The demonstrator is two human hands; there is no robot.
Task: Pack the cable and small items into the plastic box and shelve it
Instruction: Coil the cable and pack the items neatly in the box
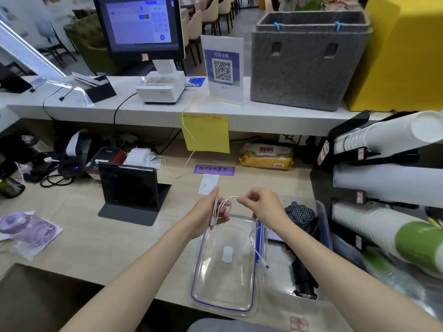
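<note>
My left hand (208,210) grips several loops of a thin white cable (225,202) above the counter. My right hand (262,205) pinches the same cable a little to the right, and its loose end with a plug (263,261) hangs down. Under both hands lies a clear plastic lid (224,291) with a purple seal rim, flat on the counter. To its right stands the clear plastic box (324,216), holding a checked cloth item (299,210) and a black folded umbrella (304,276).
A black tablet on a stand (130,188) sits left of my hands. A purple bottle in a bag (26,227) lies far left. Stacked paper cups in a black rack (383,188) fill the right side. A raised white shelf (143,111) carries the register screen.
</note>
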